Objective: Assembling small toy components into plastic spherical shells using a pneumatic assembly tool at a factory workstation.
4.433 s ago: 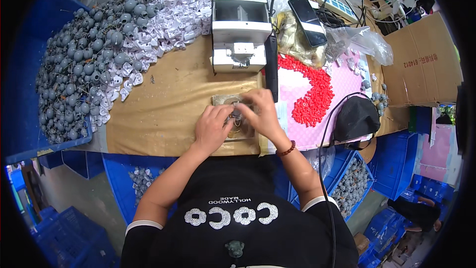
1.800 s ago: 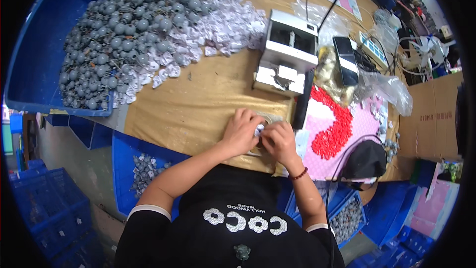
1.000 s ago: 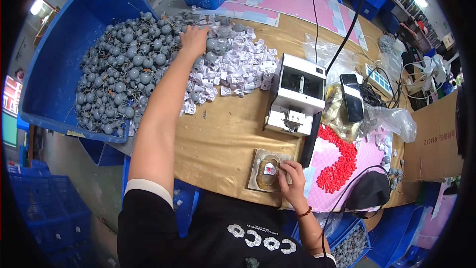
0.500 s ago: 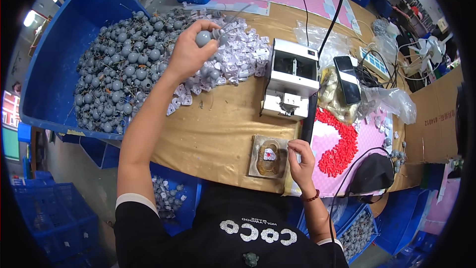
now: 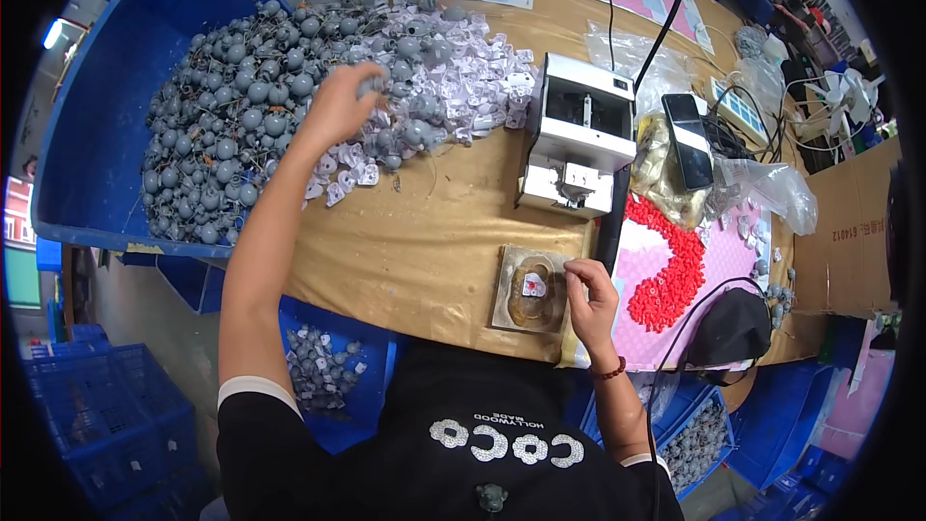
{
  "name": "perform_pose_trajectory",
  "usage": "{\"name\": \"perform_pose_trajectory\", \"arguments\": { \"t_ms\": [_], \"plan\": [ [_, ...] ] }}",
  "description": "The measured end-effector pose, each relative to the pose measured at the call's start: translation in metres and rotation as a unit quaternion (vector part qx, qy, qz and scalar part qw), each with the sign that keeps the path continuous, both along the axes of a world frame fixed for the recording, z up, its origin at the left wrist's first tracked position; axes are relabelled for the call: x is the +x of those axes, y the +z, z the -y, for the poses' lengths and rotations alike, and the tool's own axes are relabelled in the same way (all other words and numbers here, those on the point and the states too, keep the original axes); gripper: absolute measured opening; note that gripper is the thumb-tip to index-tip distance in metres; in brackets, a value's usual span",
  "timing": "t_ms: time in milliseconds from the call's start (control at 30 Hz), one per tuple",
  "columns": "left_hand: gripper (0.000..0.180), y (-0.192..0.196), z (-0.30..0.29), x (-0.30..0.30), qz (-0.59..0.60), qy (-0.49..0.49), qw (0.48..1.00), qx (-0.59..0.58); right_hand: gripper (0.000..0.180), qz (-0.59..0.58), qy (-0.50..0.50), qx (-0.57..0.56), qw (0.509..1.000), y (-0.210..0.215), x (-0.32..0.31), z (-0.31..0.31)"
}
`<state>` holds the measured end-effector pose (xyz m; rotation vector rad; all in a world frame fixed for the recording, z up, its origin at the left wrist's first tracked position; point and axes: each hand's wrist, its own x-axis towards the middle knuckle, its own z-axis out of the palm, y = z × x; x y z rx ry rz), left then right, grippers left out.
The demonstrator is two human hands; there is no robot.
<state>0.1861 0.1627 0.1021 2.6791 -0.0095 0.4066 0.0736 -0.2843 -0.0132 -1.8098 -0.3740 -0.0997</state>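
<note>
My left hand [image 5: 340, 108] reaches over the right edge of a heap of grey ball-shaped parts [image 5: 253, 120] with thin wires. Its fingers close around one grey ball [image 5: 370, 86], smeared by motion. Small white plastic pieces [image 5: 482, 87] lie heaped just right of it. My right hand [image 5: 592, 305], with a beaded bracelet at the wrist, is curled with thumb and finger together at the right edge of a square metal fixture [image 5: 503, 315]. Whatever that pinch holds, if anything, is hidden. A white piece with a red spot [image 5: 532, 285] sits in the fixture's rounded recess.
The big blue bin [image 5: 92, 150] stands at the left. A white and black machine [image 5: 582, 125] is beyond the fixture. Small red parts [image 5: 675, 275] lie on a pink sheet at the right, near a phone [image 5: 687, 140], cables and a black pouch [image 5: 730, 330].
My left hand has come down and slightly left toward the heap, with a grey ball still at its fingers. The right hand stays beside the fixture. The view has shifted slightly.
</note>
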Motion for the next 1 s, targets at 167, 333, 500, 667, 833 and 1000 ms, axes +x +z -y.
{"name": "perform_pose_trajectory", "arguments": {
  "t_ms": [167,333,500,667,833,1000],
  "plan": [
    [0.029,0.080,0.054,-0.014,0.062,-0.084,0.945,-0.310,0.012,-0.018,-0.001,0.022,1.000,-0.001,0.002,-0.003],
    [0.029,0.126,0.110,-0.031,0.129,-0.230,0.902,-0.342,0.014,0.000,-0.003,0.017,1.000,0.011,0.001,-0.005],
    [0.031,0.108,0.143,-0.056,-0.014,-0.348,0.861,-0.371,0.035,0.168,-0.029,-0.044,0.984,0.058,0.013,-0.004],
    [0.029,0.064,0.187,-0.100,-0.151,-0.347,0.805,-0.457,0.058,0.134,0.089,-0.017,0.987,0.095,0.020,-0.025],
    [0.028,-0.022,0.193,-0.145,-0.180,-0.248,0.720,-0.622,0.037,-0.296,0.176,0.203,0.917,0.064,-0.002,0.001],
    [0.018,-0.070,0.191,-0.186,-0.230,-0.242,0.709,-0.621,0.017,-0.185,0.142,-0.018,0.972,0.044,-0.010,0.017]
  ]
}}
